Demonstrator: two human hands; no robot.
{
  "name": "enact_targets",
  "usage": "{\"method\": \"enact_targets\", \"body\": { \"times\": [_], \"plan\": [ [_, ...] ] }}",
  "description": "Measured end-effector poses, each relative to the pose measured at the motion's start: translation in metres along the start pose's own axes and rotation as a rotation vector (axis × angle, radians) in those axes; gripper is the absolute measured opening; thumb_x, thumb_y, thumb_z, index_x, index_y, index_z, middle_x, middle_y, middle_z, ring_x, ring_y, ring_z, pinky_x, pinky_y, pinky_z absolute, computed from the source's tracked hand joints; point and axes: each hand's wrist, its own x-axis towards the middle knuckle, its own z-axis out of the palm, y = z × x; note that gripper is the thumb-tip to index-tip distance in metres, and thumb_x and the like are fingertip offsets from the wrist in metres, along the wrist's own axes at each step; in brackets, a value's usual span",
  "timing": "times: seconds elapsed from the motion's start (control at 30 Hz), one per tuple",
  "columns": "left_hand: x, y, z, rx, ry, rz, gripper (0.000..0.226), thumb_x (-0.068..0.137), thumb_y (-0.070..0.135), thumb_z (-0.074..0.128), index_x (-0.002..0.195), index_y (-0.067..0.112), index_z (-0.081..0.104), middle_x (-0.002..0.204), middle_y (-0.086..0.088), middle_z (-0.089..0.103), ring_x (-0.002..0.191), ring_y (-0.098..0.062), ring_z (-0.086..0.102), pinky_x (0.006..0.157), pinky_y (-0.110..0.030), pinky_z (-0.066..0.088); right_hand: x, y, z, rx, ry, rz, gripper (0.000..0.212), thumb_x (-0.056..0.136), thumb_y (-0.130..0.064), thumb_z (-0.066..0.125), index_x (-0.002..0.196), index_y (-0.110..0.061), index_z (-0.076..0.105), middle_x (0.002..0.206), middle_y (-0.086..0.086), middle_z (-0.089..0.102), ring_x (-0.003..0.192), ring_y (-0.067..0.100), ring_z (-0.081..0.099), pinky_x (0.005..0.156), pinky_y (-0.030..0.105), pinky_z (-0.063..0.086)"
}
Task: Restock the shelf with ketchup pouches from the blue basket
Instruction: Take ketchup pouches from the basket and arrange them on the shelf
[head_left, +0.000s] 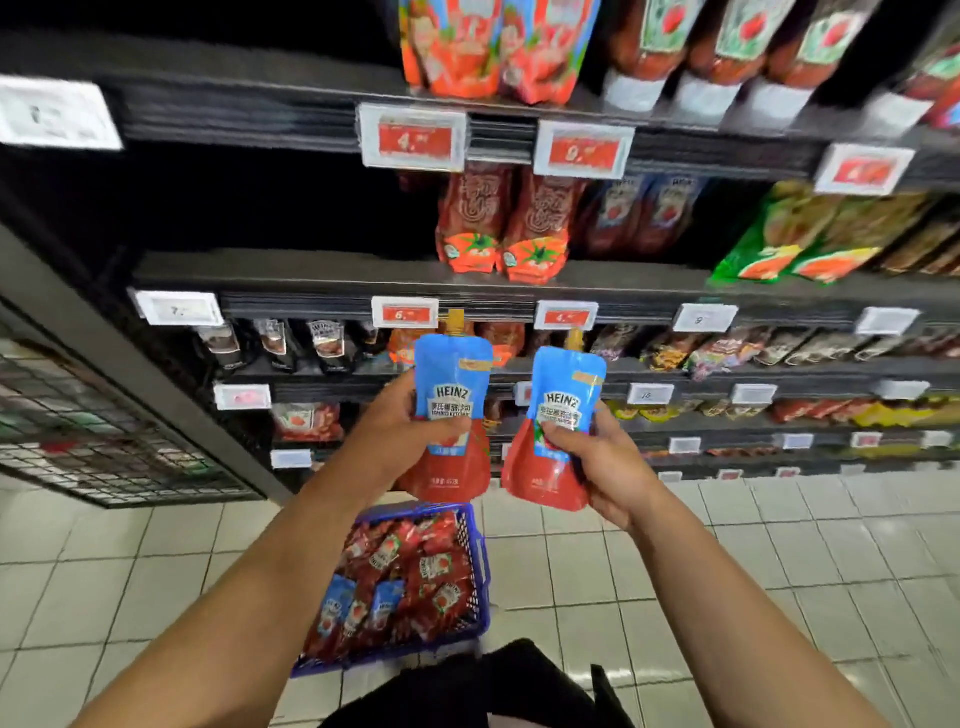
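Each hand holds an upright blue-and-red Heinz ketchup pouch in front of the dark shelving (322, 275). My left hand (400, 431) grips the left pouch (452, 384) around its middle. My right hand (597, 462) grips the right pouch (563, 395) near its lower half. Both pouches have a gold spout on top. Below them on the floor sits the blue basket (480, 561), holding several more red and blue ketchup pouches (410, 577).
Shelves to the right carry red sauce pouches (498, 228), blue-topped pouches (644, 213) and green packets (810, 239), with price tags (413, 137) along the edges. The left shelf bays look dark. A wire rack (98, 441) stands at left. White tiled floor (779, 561) lies below.
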Motion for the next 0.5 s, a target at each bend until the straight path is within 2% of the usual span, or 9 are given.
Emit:
{"method": "enact_targets", "body": {
  "times": [0.1,0.2,0.27,0.4,0.5],
  "plan": [
    [0.014,0.015,0.023,0.017,-0.003,0.025,0.041,0.081,0.005,0.082,0.112,0.027,0.068,0.104,0.001,0.078,0.095,-0.02,0.075,0.074,-0.031,0.061,-0.002,-0.021,-0.019,-0.076,0.047,-0.084,0.031,0.09,0.002,0.068,0.119,-0.009,0.059,0.113,0.021,0.072,0.093,0.029,0.07,0.089,0.047,0.058],
    [0.035,0.025,0.043,0.084,0.037,0.079,0.035,0.079,0.004,0.083,0.103,0.027,0.07,0.095,0.009,0.079,0.086,-0.01,0.076,0.062,-0.017,0.056,0.006,-0.041,-0.043,-0.147,0.084,-0.164,0.029,0.09,0.0,0.069,0.116,-0.01,0.062,0.107,0.015,0.075,0.091,0.025,0.072,0.085,0.042,0.059],
    [0.053,0.03,0.059,0.136,0.083,0.105,0.034,0.08,0.007,0.084,0.101,0.028,0.069,0.092,0.014,0.078,0.083,-0.005,0.075,0.062,-0.015,0.056,0.017,-0.054,-0.063,-0.171,0.096,-0.206,0.026,0.091,0.002,0.068,0.113,-0.011,0.062,0.099,0.007,0.077,0.085,0.019,0.073,0.076,0.033,0.06],
    [0.093,0.034,0.096,0.207,0.183,0.158,0.028,0.081,0.003,0.081,0.094,0.026,0.072,0.089,0.011,0.078,0.081,-0.006,0.074,0.072,-0.027,0.061,0.045,-0.082,-0.104,-0.3,0.079,-0.249,0.022,0.094,-0.002,0.066,0.114,-0.011,0.06,0.09,0.0,0.076,0.071,0.009,0.071,0.058,0.021,0.054],
    [0.121,0.044,0.129,0.24,0.203,0.202,0.031,0.083,0.003,0.08,0.091,0.032,0.071,0.087,0.015,0.078,0.079,0.0,0.073,0.068,-0.019,0.057,0.072,-0.107,-0.132,-0.402,0.069,-0.294,0.019,0.095,-0.004,0.065,0.111,-0.011,0.061,0.081,-0.004,0.073,0.057,0.003,0.066,0.047,0.014,0.048]
  ]
}}
